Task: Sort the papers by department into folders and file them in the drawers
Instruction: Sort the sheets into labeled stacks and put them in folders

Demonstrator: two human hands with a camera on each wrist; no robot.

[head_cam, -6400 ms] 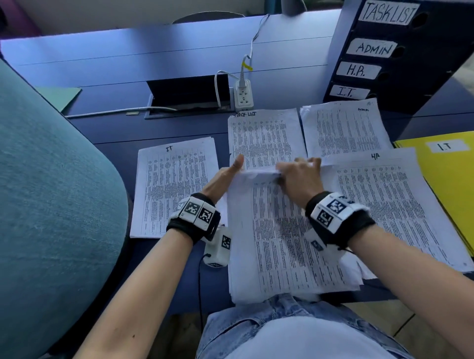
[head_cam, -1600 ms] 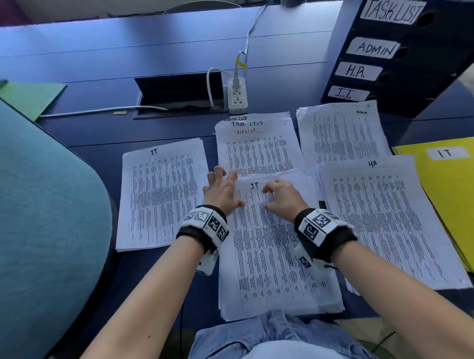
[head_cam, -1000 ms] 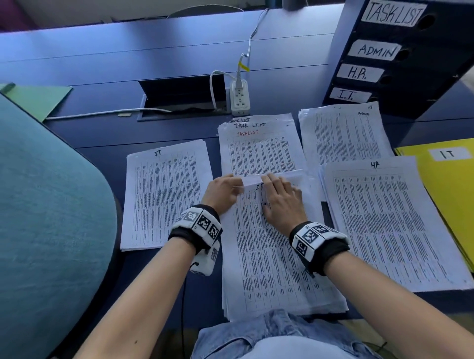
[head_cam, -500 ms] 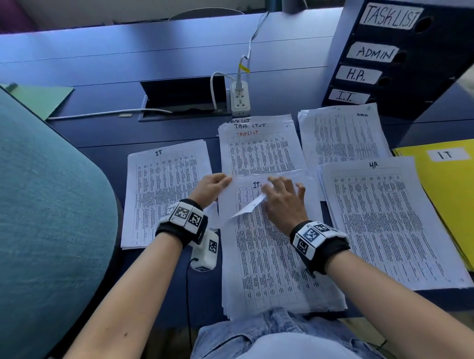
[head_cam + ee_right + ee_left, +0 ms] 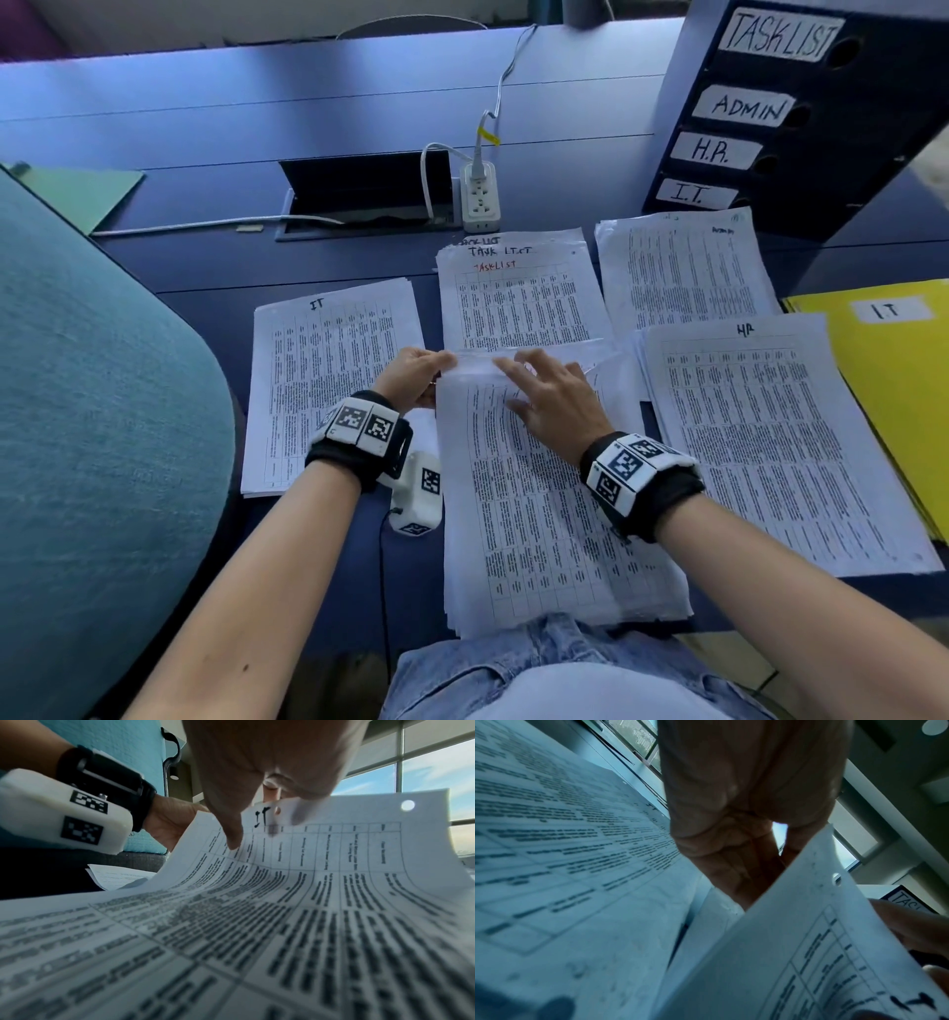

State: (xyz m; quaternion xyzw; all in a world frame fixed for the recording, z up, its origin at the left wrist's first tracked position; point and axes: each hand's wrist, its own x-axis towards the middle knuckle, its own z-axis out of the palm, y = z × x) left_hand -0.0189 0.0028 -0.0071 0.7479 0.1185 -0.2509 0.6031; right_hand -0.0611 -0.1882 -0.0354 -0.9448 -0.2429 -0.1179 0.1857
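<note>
At the centre of the head view, the unsorted stack (image 5: 554, 514) lies on the blue desk (image 5: 257, 118), its near edge at the person's lap. The top sheet (image 5: 334, 850), marked "IT" and punched with holes, curls upward at its far edge. The left hand (image 5: 416, 372) pinches that raised edge at its left corner. The right hand (image 5: 552, 393) rests on the sheet with fingers spread and nearly straight, thumb tip pressing the page. Left of the stack lies the IT pile (image 5: 328, 380); above it the Tasklist pile (image 5: 518, 293); upper right the Admin pile (image 5: 683, 267); right the HR pile (image 5: 770, 442). A yellow IT folder (image 5: 893, 390) sits at the right edge, the labelled drawer unit (image 5: 770, 113) at upper right.
</note>
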